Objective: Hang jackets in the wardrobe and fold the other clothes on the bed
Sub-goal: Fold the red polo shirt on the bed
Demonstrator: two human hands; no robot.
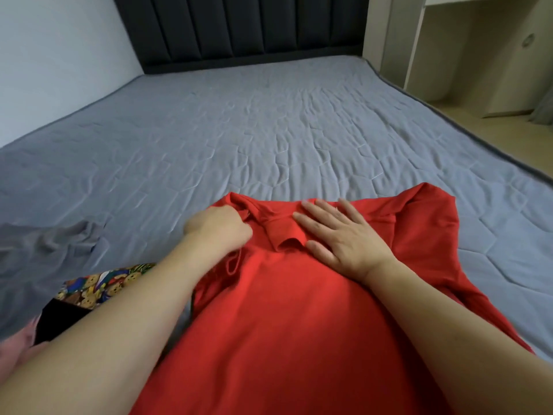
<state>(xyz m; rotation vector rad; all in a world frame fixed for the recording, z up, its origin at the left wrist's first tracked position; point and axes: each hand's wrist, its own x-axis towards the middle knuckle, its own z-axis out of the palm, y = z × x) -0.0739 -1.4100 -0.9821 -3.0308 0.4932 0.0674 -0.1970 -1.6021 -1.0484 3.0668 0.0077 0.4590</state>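
Observation:
A red polo shirt (278, 319) lies spread on the grey bed (269, 130) right in front of me, collar pointing away. My left hand (220, 230) is closed on a bunch of red fabric at the shirt's left shoulder, just beside the collar. My right hand (344, 238) lies flat with fingers spread, pressing on the shirt at the right of the collar. The right sleeve is bunched up towards the far right.
At the left lie a crumpled grey garment (51, 244), a bear-print cloth (101, 286), a black piece (58, 320) and something pink (15, 345). A dark padded headboard (239, 28) stands at the far end. Pale furniture (466, 49) stands beyond the bed's right edge.

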